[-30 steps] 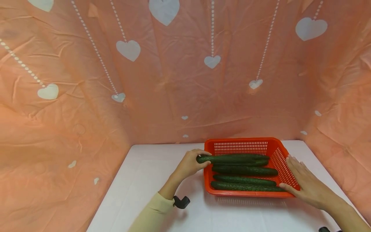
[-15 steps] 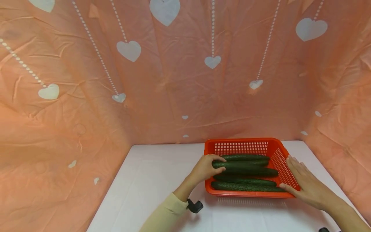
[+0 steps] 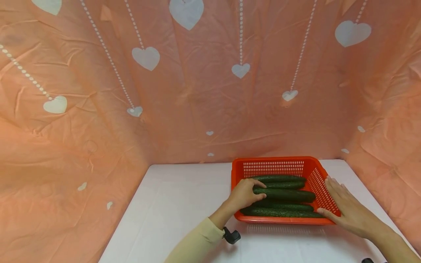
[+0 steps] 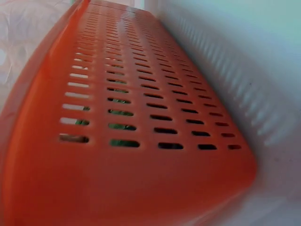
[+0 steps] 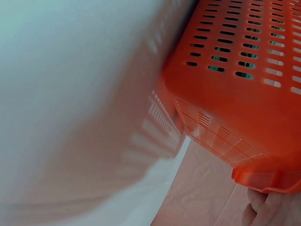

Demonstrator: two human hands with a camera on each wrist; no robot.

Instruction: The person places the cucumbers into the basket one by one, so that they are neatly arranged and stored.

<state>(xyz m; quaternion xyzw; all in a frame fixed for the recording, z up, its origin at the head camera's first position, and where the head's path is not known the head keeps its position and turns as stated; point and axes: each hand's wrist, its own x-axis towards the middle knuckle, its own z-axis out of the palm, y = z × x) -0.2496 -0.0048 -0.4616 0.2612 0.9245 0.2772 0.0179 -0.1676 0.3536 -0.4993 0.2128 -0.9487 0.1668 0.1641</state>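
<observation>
My left hand [image 3: 245,193] reaches over the left rim of a red plastic basket [image 3: 273,219] in the head view. Its thumb and fingers grip the left end of a dark green cucumber [image 3: 287,195], which lies lengthwise among others in the basket. Straight fingers of my right hand [image 3: 352,212] rest along the basket's right rim, its thumb at the near right corner. Fingertips of the right hand [image 5: 270,207] show below the rim in the right wrist view. The left wrist view holds only the basket's slotted wall [image 4: 141,169]; the left hand's fingers are hidden there.
Two cucumbers lie behind the gripped one, such as the rear cucumber [image 3: 279,178]; more lie in front, including the nearest cucumber [image 3: 283,212]. The basket stands on a white-covered table [image 3: 171,204]. An orange cloth [image 3: 197,109] with white hearts hangs behind and at both sides.
My left hand has moved right and nearer to me with the cucumber, from over the basket's left rim to inside it. The right hand and the basket have stayed put.
</observation>
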